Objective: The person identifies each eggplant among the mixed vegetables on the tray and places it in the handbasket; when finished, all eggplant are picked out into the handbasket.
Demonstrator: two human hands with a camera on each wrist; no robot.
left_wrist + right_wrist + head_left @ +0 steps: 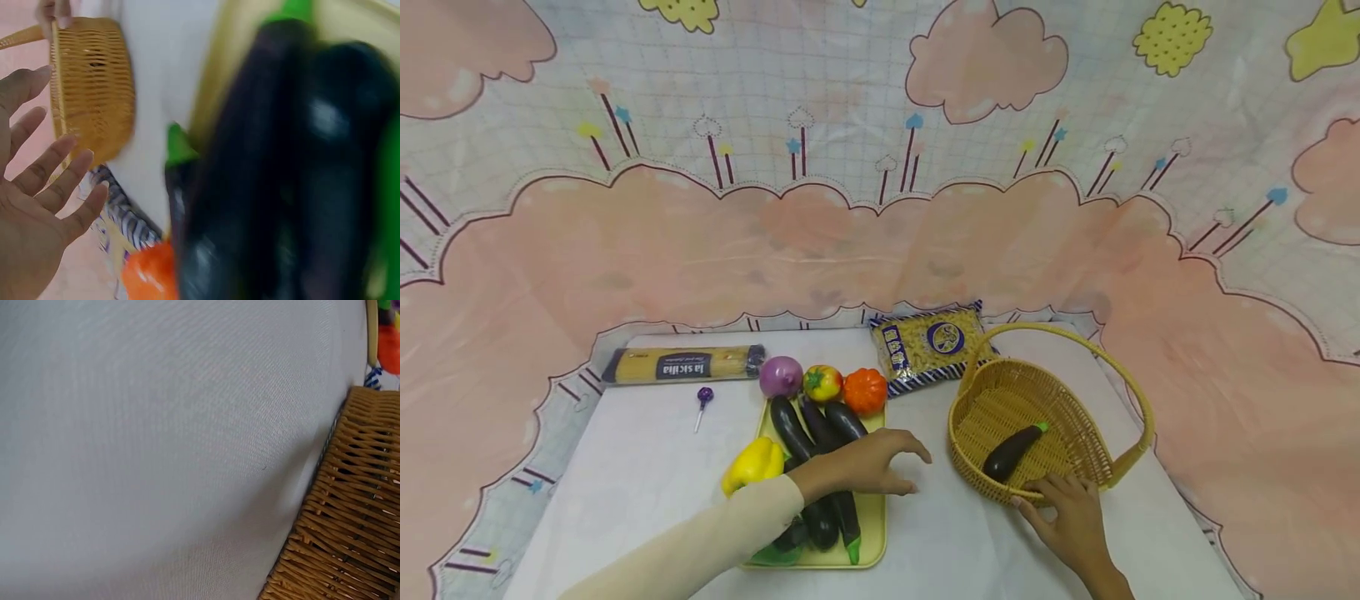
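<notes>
My left hand [876, 462] hovers over the right edge of the yellow tray [872, 533], fingers spread and holding nothing. Several dark eggplants [790, 425] lie on that tray, partly hidden under my left forearm; they fill much of the left wrist view, blurred. My right hand [1067, 521] grips the near rim of a wicker basket [1075, 400], fingers over the edge and thumb outside. One small eggplant [1013, 452] with a green tip lies inside the basket. The right wrist view catches only the basket's woven side [344, 519] and white cloth.
A yellow bell pepper [756, 465] sits at the tray's left. Along its far end are a purple onion [781, 377], a red-yellow pepper [823, 382] and an orange pumpkin [865, 392]. Behind lie a pasta bag [928, 346] and a spaghetti pack [685, 365]; a lollipop [703, 400] is at left.
</notes>
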